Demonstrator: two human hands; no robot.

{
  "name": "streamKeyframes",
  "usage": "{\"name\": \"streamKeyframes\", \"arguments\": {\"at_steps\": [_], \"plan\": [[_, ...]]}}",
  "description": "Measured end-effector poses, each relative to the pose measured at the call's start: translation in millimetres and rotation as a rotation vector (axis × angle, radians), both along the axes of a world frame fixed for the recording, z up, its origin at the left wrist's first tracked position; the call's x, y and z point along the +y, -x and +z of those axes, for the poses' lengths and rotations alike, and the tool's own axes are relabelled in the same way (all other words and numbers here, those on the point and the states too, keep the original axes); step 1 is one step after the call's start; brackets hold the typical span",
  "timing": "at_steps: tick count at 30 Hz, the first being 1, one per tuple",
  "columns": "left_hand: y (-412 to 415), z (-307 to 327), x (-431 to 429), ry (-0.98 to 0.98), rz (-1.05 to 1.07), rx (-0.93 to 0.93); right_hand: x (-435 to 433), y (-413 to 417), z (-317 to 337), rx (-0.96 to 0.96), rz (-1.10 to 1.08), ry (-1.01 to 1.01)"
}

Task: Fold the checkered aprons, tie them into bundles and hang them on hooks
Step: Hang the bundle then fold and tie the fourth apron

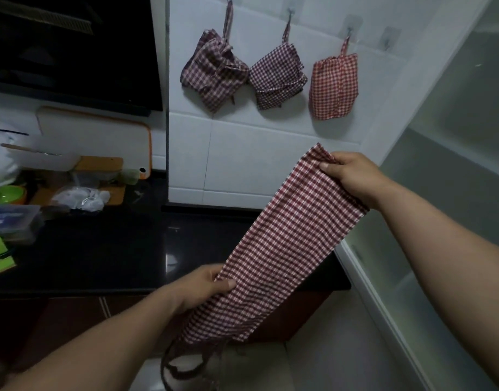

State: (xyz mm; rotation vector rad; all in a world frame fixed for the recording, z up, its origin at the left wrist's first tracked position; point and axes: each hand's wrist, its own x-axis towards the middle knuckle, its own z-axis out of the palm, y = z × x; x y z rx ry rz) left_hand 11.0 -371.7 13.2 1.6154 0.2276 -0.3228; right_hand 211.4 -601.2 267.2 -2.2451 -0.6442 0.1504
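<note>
One loose tangle of straps (pixel 180 365) hangs nearest us, below the folded checkered apron (pixel 285 244). We judge it the likeliest trouble. Left free, the straps could snag or knot before the bundle is tied, and a slack pinch at either end would let the folded layers slide open. Our left hand (pixel 203 286) grips the strip's lower end, thumb on top and fingers curled beneath. The apron runs taut through the air, slanting up past the corner of the dark counter (pixel 101 249) to our right hand (pixel 352 176), which pinches the upper end with the arm stretched forward. Beyond, on the tiled wall, three tied bundles (pixel 276 76) hang from hooks, and a bare hook (pixel 387 40) waits at the far right.
</note>
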Motion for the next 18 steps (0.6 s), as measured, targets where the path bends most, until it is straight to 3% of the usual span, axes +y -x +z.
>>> {"name": "streamKeyframes", "arguments": {"at_steps": [3,7,10,15,18], "plan": [[-1.9,-28.6,1.4,-0.005,0.008,0.048,-5.7,-30.0,-21.5,0.082,-0.028,-0.041],[-30.7,-25.4,33.2,-0.159,0.231,0.007,-26.7,-90.1,-82.7,0.123,-0.131,-0.023],[-78.8,-4.6,74.3,-0.517,0.31,-0.039,-43.2,-146.7,-142.9,0.117,-0.192,0.061],[-166.3,37.3,143.2,-1.256,-0.03,0.083,-48.9,-207.4,-238.9,-0.007,-0.133,0.246],[-214.4,22.0,174.1,-1.501,-0.138,0.176,-44.8,-241.8,-299.2,0.078,-0.141,0.268]]}}
